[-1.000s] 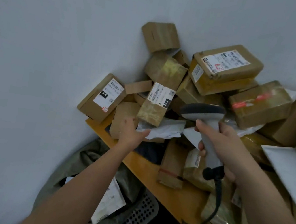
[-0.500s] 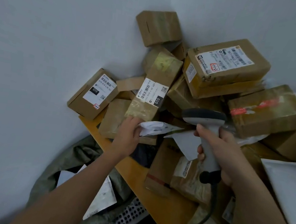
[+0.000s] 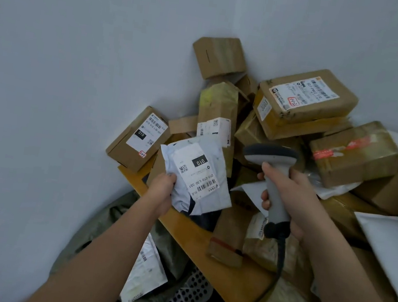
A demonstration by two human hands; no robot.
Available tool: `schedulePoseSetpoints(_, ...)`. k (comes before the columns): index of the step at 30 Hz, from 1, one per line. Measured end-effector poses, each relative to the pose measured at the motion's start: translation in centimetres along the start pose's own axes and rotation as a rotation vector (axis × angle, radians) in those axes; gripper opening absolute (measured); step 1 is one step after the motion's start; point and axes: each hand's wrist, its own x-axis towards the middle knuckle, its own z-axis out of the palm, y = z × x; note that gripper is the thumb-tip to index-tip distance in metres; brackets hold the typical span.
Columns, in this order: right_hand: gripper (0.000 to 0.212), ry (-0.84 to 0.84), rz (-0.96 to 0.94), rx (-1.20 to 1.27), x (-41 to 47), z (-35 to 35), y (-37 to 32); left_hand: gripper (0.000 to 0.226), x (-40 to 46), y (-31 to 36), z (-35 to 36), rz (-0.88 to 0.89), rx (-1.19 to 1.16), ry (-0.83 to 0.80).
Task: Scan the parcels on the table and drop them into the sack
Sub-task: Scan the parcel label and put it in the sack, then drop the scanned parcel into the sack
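The left hand (image 3: 161, 186) pinches the near-left edge of a white poly mailer (image 3: 195, 176) and holds it up above the left end of the wooden worktop (image 3: 221, 270), label toward the camera. The mailer's long axis runs from far left to near right; its label print, with a black "010" patch, reads upside down, barcode at the near end. The right hand (image 3: 286, 197) is wrapped around the grip of a grey barcode scanner (image 3: 271, 167), whose dark head lies far of the hand, just right of the mailer, with its cord trailing toward the near edge. Brown taped cartons (image 3: 306, 99) are heaped against the wall corner behind. Below the worktop on the near left, a grey-green sack (image 3: 103, 229) contains a white parcel (image 3: 143, 272).
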Motion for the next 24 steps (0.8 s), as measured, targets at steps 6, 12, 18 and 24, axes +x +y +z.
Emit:
schedulePoseSetpoints(6, 0.021, 0.006, 0.002, 0.017, -1.7, 1.4, 0.1, 0.020, -0.3, 0.4, -1.8, -0.028, -0.090, -0.144)
schedulePoseSetpoints(12, 0.022, -0.151, -0.032, -0.069, -3.6, 2.9, -0.9, 0.032, -2.0, 1.4, -2.4, 0.056, -0.237, -0.261)
schedulePoseSetpoints(18, 0.041, 0.149, -0.096, 0.079, -3.1, 6.5, -0.6, 0.039, -3.9, 3.1, -2.7, -0.001, -0.569, -0.329)
schedulePoseSetpoints(24, 0.060, 0.274, -0.095, 0.415, -1.7, 8.4, -1.1, 0.032, -6.9, 5.1, -2.4, 0.063, -0.341, -0.456)
